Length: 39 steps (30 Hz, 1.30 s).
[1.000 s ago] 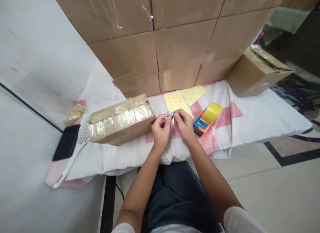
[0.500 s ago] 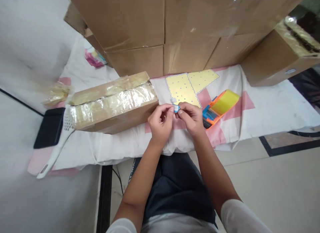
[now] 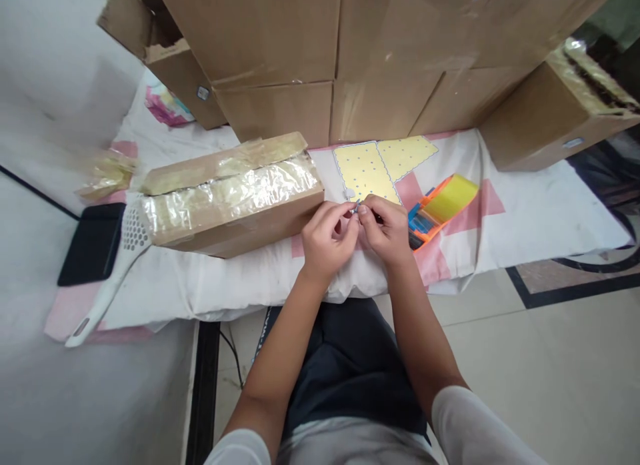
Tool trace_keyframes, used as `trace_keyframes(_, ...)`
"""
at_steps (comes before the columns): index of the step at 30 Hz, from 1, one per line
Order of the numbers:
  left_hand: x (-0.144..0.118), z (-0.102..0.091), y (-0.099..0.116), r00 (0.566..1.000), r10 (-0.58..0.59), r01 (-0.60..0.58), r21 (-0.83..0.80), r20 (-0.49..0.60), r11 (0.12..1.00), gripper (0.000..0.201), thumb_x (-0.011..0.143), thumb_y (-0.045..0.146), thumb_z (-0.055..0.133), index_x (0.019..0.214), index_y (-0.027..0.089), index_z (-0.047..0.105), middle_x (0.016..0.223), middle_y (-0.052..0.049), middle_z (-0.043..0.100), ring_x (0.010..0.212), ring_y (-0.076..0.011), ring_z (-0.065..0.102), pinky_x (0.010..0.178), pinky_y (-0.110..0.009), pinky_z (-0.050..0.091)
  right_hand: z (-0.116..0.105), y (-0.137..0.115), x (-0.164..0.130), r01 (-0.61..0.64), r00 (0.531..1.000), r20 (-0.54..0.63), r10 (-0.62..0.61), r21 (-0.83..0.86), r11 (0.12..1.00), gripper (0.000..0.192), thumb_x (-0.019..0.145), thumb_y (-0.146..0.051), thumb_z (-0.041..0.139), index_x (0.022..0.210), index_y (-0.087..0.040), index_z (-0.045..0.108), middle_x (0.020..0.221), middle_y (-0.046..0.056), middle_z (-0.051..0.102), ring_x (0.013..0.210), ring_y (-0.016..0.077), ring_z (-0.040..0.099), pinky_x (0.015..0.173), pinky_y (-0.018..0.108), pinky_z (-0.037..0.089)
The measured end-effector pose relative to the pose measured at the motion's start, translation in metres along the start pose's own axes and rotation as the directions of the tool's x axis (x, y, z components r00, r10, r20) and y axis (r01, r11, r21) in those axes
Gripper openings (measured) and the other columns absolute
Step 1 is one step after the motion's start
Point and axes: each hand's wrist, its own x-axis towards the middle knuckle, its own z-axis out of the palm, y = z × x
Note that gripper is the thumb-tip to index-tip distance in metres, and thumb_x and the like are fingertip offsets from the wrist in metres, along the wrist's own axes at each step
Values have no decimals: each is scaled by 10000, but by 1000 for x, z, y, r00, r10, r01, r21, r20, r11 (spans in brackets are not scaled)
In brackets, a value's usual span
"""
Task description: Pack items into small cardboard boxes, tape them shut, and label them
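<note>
Both the left hand (image 3: 327, 242) and right hand (image 3: 386, 230) pinch one small sticker (image 3: 356, 209) between closed fingertips, just short of the yellow sheets (image 3: 367, 170). It seems peeled but not yet stuck anywhere; taped box (image 3: 227, 195) lies left.

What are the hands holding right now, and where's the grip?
Both hands, left hand and right hand, pinch a tiny bluish piece between their fingertips; what it is cannot be told.
</note>
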Motion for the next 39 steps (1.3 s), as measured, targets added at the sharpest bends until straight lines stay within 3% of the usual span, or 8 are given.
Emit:
trace_keyframes(10, -1, 1, 0, 982, -183, 177, -102, -48, 979, 208, 975, 348, 561, 924, 193, 689, 808, -31, 720, 707, -128, 655, 634, -240, 498, 2, 2, -1, -31, 999, -16, 30, -50, 998, 303, 989, -341, 492, 715, -210, 505, 625, -18, 495, 548, 116, 419, 567, 279, 344)
trace_keyframes(15, -3, 3, -1, 918, -396, 362, -346, -31, 865, 234, 988, 412, 534, 980, 206, 645, 716, 1, 713, 567, -103, 635, 584, -227, 511, 2, 3, -1, -74, 994, -81, 69, -54, 996, 294, 985, -316, 495, 713, -206, 519, 616, -24, 489, 541, 112, 412, 561, 276, 338)
trace_keyframes(22, 1, 2, 3, 856, -509, 473, -539, 92, 697, 284, 948, 470, 591, 978, 194, 648, 800, -42, 755, 521, -106, 658, 432, -189, 470, 4, 3, 1, -210, 974, -96, 203, -73, 975, 321, 982, -377, 504, 711, -206, 521, 593, -37, 449, 545, 112, 394, 565, 273, 334)
trace_keyframes(26, 2, 2, 1, 837, -532, 502, -571, 130, 650, 298, 932, 481, 612, 1014, 200, 669, 879, -62, 769, 582, -135, 707, 399, -179, 469, 3, 2, 2, -262, 960, -110, 257, -37, 964, 342, 985, -402, 499, 703, -209, 504, 591, -41, 439, 554, 114, 401, 572, 270, 336)
trace_keyframes(35, -1, -1, 2, 840, -525, 507, -544, 137, 669, 430, 967, 560, 493, 979, 175, 685, 995, -103, 756, 712, -184, 752, 431, -200, 504, 2, 5, 10, -365, 918, -171, 359, -8, 931, 392, 979, -431, 486, 651, -219, 468, 595, -25, 477, 594, 136, 469, 598, 273, 379)
trace_keyframes(39, 0, -2, 2, 854, -500, 492, -544, 147, 680, 295, 942, 466, 586, 995, 191, 679, 897, -64, 750, 683, -173, 744, 438, -202, 499, -11, 0, 37, -406, 913, -44, 406, -191, 894, 356, 951, -387, 515, 640, -214, 504, 587, -9, 509, 599, 149, 488, 582, 275, 369)
